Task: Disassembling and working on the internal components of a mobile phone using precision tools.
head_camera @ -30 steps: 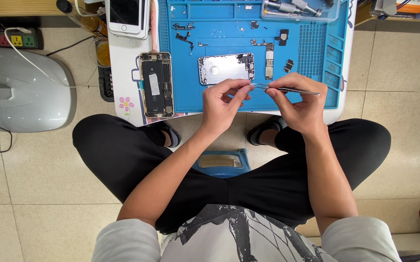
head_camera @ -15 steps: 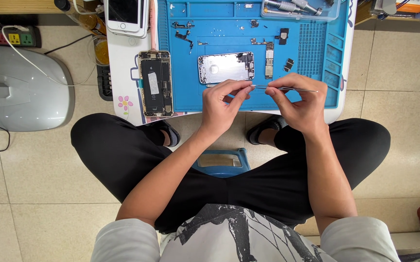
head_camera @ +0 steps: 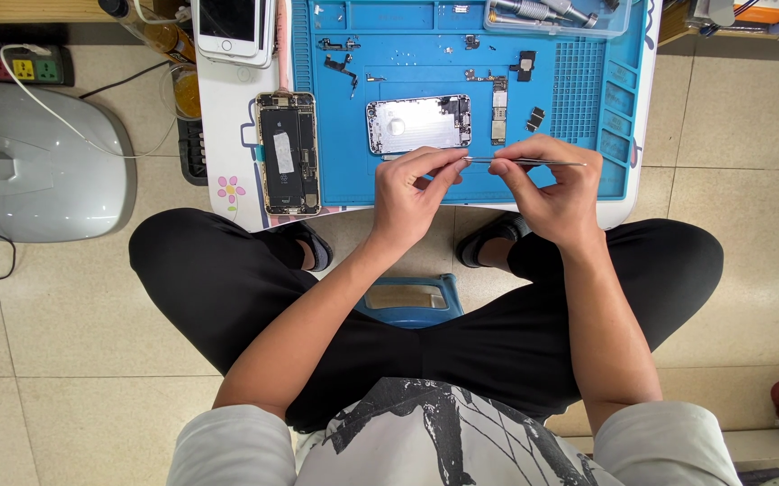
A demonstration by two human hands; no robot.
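Your right hand (head_camera: 552, 193) pinches thin metal tweezers (head_camera: 525, 162) just right of frame centre, above the blue mat's (head_camera: 425, 184) lower edge. Their long axis runs level, left to right, the tip meeting your left hand's (head_camera: 412, 193) closed fingertips (head_camera: 452, 162). Whatever sits between those fingertips is too small to make out. Above lie a silver phone shell (head_camera: 418, 123) and, further left, an opened phone (head_camera: 288, 153).

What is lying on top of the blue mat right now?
On the blue mat lie a silver phone shell, a narrow circuit board and small loose parts. Both hands holding tweezers cover the mat's near edge, so anything there is hidden.
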